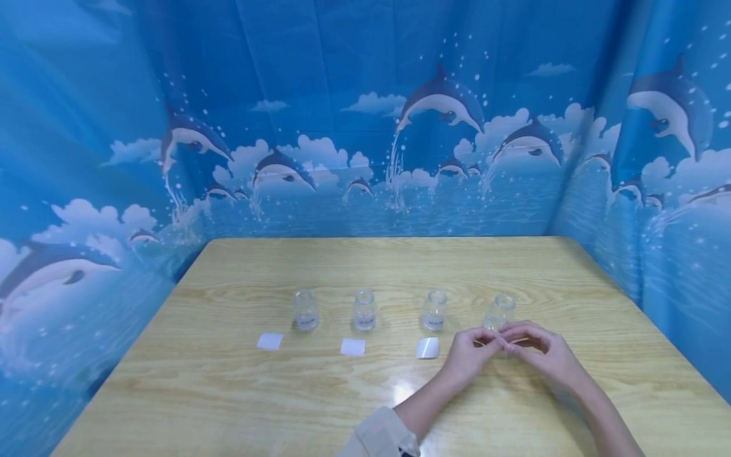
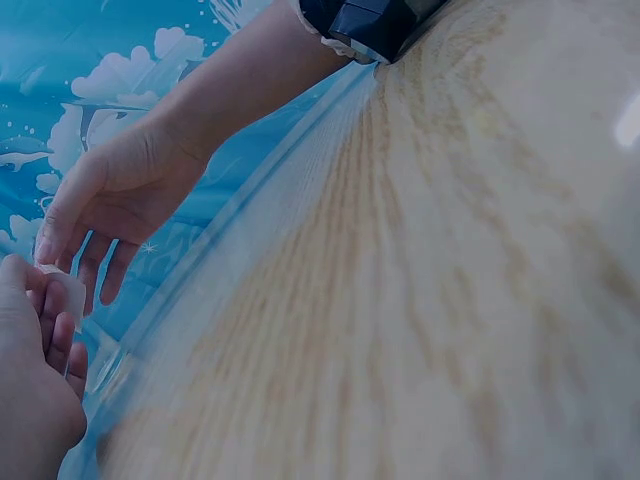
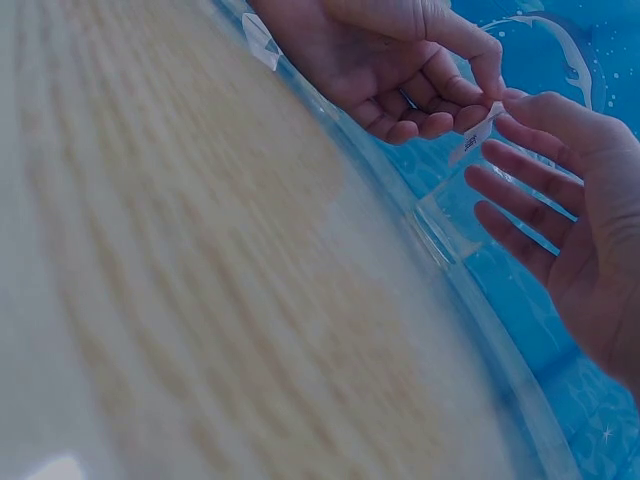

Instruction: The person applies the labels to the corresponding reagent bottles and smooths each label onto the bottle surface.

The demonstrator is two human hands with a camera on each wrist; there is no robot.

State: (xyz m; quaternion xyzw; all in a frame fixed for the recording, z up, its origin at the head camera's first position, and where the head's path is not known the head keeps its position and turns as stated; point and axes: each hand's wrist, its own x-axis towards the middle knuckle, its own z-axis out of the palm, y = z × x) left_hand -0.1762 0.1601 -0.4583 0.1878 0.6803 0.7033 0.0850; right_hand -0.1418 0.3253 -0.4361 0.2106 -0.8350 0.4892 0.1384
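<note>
My left hand (image 1: 467, 355) and right hand (image 1: 545, 355) meet at the fingertips at the right of the table. Between them they pinch a small white label (image 3: 475, 138) with dark print, its pale face (image 2: 68, 290) also showing in the left wrist view. The right hand's other fingers spread apart in the right wrist view. Just behind the hands stands a clear glass jar (image 1: 502, 304), its lower part partly hidden by them. Three similar glass jars, the nearest jar (image 1: 434, 308), a middle jar (image 1: 364, 308) and a far-left jar (image 1: 306, 308), stand upright with dark print low on their fronts.
On the wood-grain table (image 1: 228, 393), white paper squares lie before the left-hand jars: a left square (image 1: 270, 341), a middle square (image 1: 353, 347) and a glossy right square (image 1: 427, 348). A blue dolphin curtain (image 1: 320, 127) surrounds the table's back and sides.
</note>
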